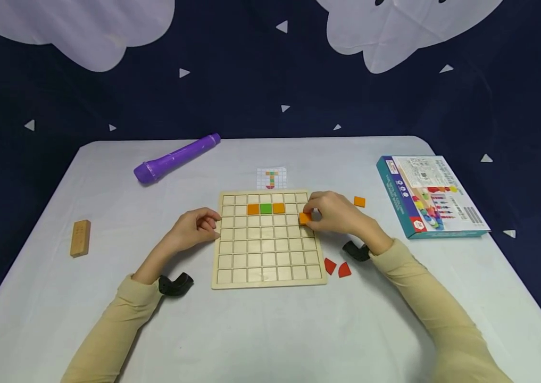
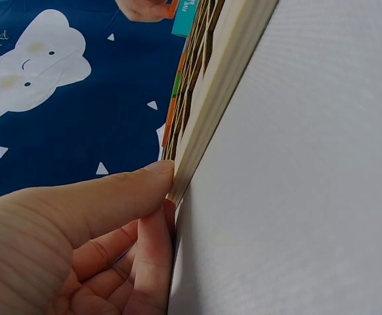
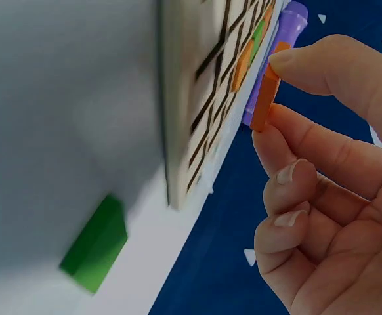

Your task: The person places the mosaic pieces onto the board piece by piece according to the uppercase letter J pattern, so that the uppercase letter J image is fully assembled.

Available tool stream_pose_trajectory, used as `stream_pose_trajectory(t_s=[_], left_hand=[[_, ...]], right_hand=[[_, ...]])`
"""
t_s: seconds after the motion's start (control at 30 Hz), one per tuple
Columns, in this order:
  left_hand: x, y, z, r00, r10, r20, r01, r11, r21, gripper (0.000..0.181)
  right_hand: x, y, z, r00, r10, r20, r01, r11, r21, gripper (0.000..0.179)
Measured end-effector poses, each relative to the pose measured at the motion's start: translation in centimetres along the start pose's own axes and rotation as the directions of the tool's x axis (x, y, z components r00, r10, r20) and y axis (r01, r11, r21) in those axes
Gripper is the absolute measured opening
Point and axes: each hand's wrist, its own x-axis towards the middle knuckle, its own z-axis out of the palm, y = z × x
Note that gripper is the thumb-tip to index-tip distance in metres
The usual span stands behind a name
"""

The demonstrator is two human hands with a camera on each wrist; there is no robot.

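A wooden grid board (image 1: 269, 276) lies flat on the white table, with two orange square tiles (image 1: 253, 209) and one green square tile (image 1: 266, 208) in a row near its top. My left hand (image 1: 193, 230) pinches the board's left edge between thumb and fingers, as the left wrist view shows up close. Over the right side of the board, my right hand (image 1: 334, 213) pinches another orange square tile (image 3: 267, 92) between thumb and index finger. The other fingers of that hand curl loosely. Just behind the board is a small card (image 1: 272, 178) printed with a coloured grid pattern.
Two red pieces (image 1: 344, 270) and a loose orange tile (image 1: 359, 201) lie right of the board. A green block (image 3: 98, 244) shows in the right wrist view. Farther out are a teal-edged box (image 1: 435, 197), a purple tube (image 1: 176, 158) and a wooden block (image 1: 80, 238).
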Motion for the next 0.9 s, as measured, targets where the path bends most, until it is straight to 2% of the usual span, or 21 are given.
stream_pose_trajectory(t_s=[0.47, 0.9], left_hand=[[0.1, 0.1, 0.1, 1.0, -0.001, 0.003, 0.001, 1.0, 0.003, 0.038], [0.0, 0.0, 0.1, 1.0, -0.006, -0.002, 0.006, 1.0, 0.015, 0.037]], right_hand=[[2.3, -1.9, 0.3, 0.999, -0.053, 0.01, 0.053, 0.998, -0.027, 0.016], [4.0, -2.8, 1.1, 0.995, -0.082, 0.048, 0.084, 0.996, -0.028, 0.016]])
